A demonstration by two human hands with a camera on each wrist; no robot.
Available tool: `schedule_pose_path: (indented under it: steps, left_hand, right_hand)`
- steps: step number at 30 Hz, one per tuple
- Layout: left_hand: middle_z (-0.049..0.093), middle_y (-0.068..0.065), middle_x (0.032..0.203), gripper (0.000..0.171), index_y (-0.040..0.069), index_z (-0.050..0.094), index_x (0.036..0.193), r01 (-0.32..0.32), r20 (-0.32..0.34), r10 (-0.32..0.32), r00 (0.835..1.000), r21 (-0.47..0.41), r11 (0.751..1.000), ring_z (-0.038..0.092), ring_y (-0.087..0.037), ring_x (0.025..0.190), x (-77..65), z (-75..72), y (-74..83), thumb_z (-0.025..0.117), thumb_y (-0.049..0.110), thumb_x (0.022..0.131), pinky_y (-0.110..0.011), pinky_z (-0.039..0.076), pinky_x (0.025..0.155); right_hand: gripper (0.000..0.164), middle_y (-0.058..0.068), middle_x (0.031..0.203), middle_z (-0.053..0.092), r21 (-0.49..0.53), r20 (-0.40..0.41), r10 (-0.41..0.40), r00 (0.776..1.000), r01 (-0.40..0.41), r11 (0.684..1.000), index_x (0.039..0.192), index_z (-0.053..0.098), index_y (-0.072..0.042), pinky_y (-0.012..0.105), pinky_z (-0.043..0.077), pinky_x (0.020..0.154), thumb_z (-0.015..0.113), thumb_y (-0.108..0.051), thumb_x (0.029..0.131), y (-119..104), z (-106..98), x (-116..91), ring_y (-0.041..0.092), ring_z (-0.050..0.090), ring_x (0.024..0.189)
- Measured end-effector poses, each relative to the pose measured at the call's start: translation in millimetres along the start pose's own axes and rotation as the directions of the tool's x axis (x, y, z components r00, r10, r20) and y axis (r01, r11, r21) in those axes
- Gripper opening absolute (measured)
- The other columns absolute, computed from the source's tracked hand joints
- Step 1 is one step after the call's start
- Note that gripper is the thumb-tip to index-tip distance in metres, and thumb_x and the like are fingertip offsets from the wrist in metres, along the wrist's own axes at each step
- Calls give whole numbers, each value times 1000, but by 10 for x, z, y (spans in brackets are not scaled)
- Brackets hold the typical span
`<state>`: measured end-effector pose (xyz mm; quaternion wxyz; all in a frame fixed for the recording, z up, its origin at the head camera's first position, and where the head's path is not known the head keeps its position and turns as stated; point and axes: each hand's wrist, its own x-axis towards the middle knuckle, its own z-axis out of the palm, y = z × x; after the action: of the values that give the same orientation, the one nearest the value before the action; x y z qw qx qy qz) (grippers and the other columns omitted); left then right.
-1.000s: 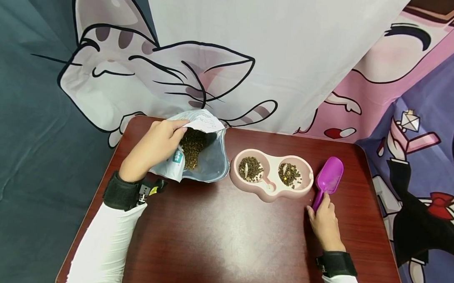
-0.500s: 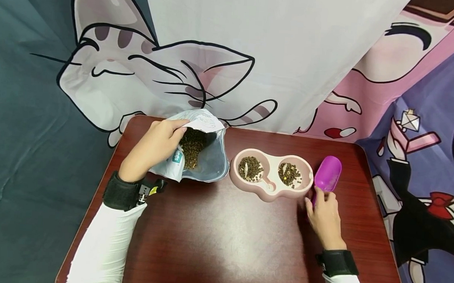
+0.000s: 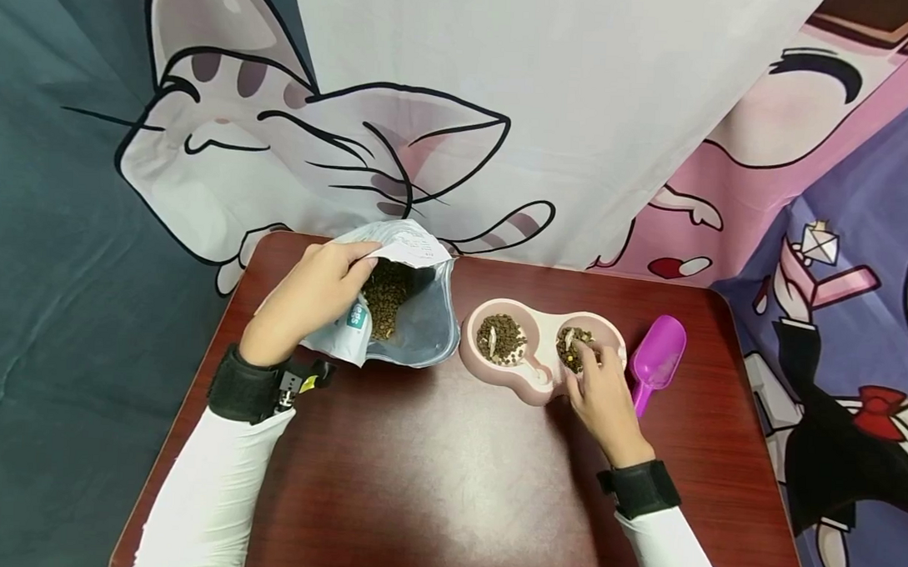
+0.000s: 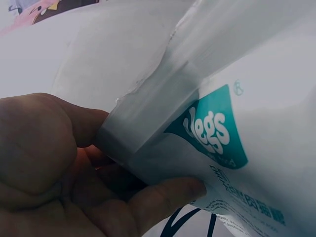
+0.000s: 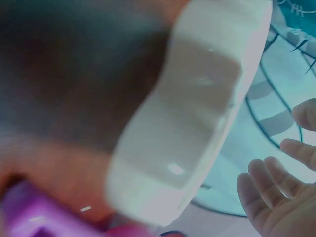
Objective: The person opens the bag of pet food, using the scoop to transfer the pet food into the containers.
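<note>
In the head view my left hand (image 3: 311, 295) pinches the rim of an open pet-food bag (image 3: 347, 340) at the table's back left. Brown kibble (image 3: 384, 302) shows inside. The left wrist view has the thumb and fingers on either side of the bag's edge (image 4: 133, 128). My right hand (image 3: 607, 401) is over the right bowl of a pink double pet bowl (image 3: 533, 388), fingers spread and holding nothing visible. Both bowls contain kibble (image 3: 500, 335) with small pale pieces. In the right wrist view the fingers (image 5: 269, 182) are extended above the bowl (image 5: 182, 113), which is blurred.
A purple scoop (image 3: 660, 353) lies right of the double bowl, its handle toward the front. Everything stands on a reddish-brown wooden table (image 3: 446, 500). Cartoon-printed cloth (image 3: 579, 154) hangs behind the table's back edge.
My right hand has let go of the scoop's handle and moved left to the right bowl. The scoop stays on the table. My left hand keeps its hold on the bag.
</note>
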<state>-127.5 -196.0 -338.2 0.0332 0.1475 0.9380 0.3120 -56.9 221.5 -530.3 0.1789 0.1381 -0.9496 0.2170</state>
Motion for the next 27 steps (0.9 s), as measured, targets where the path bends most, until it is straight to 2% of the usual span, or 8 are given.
schedule_pose_path:
  steps: [4,8,9,12,14,17,23,27]
  left_hand:
    - [65,-14,140,39,8,63,142,7,-8,-7,1000,3,1000,61,-28,128,-8,6,8,50,19,108,-53,47,110]
    - [67,-15,138,39,5,63,142,5,-29,-5,1000,8,1000,56,-32,136,-7,33,15,52,18,106,-53,43,114]
    - [69,-17,133,40,4,62,142,7,-29,-7,1000,12,1000,55,-33,137,-7,41,20,52,18,106,-53,42,115]
    - [63,-23,140,46,0,54,148,28,-18,-28,999,12,1000,49,-39,142,-24,61,48,52,19,106,-55,37,118]
    - [54,-26,149,53,-2,45,153,43,-11,-43,999,4,999,41,-41,147,-55,84,54,52,20,106,-57,31,121]
    - [35,-27,163,62,-5,32,158,46,-16,-46,999,-25,999,30,-43,153,-126,136,53,52,20,105,-59,24,125]
    - [32,-25,165,62,-3,31,159,37,-57,-40,998,-54,998,28,-41,155,-204,257,5,51,25,107,-58,23,125]
    - [25,-23,168,70,-2,24,162,25,-65,-30,997,-77,997,22,-39,157,-288,318,-29,51,33,108,-59,21,126]
  right_hand:
    - [52,28,127,57,66,15,-49,999,48,997,137,59,3,60,47,97,74,-4,87,-117,-25,232,47,58,113]
    - [57,26,132,56,125,45,-107,993,101,987,142,55,2,53,52,94,73,-2,89,-230,-69,499,39,61,110]
    - [58,26,134,55,134,54,-123,991,115,984,144,54,1,53,52,95,72,-2,89,-265,-81,567,38,61,112]
    - [60,25,141,52,159,81,-179,981,164,974,147,50,0,53,48,104,71,-3,91,-387,-104,774,39,57,122]
    - [62,24,146,50,174,90,-226,970,208,963,149,49,-1,54,43,112,71,-3,91,-487,-111,914,41,52,132]
    - [66,21,152,47,185,107,-291,951,268,945,152,46,-4,52,40,116,71,-1,91,-641,-100,1126,40,49,137]
    - [71,18,157,43,199,138,-417,898,388,900,157,42,-9,47,44,114,74,-7,93,-918,1,1499,37,49,139]
    - [64,16,156,46,186,126,-475,871,450,874,154,47,-13,47,48,111,73,-11,96,-1081,90,1655,36,53,136]
